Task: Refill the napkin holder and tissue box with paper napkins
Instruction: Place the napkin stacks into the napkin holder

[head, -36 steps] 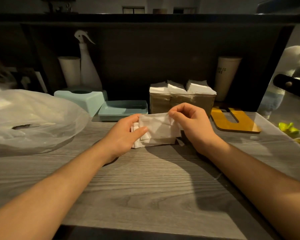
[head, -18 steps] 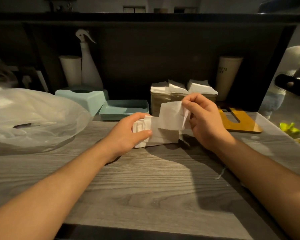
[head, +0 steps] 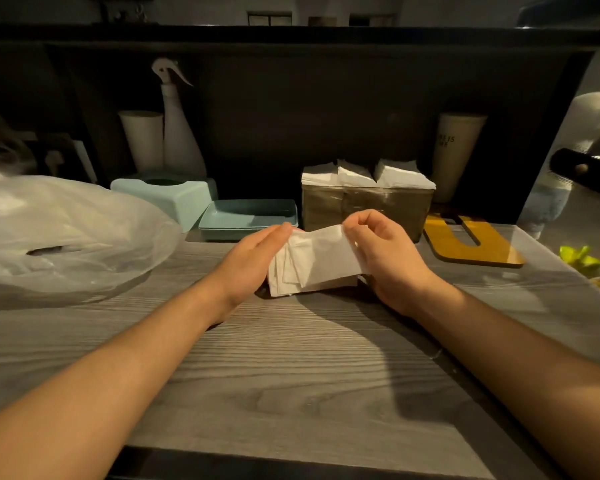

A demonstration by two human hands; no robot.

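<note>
On the grey wooden table (head: 291,368) a small stack of white paper napkins (head: 312,268) stands between the two hands. The left hand (head: 253,261) lies flat against the left side of the stack, its fingers straight and together, and it presses the napkins from that side. The right hand (head: 385,251) pinches the top right corner of the front napkin between thumb and forefinger; the other fingers are curled. The front napkin is lifted a little from the rest, and the napkins behind it are fanned unevenly at the left edge.

Just behind the hands is a brown napkin holder (head: 368,209), already full of white napkins that stick out at the top. To its left lies a shallow light blue tray (head: 248,216), and further left a light blue tissue box cover (head: 167,199) with a round opening. A clear plastic bag (head: 66,233) lies at the left; what it contains I cannot tell in this dim light. A spray bottle (head: 179,126) stands at the back.
</note>
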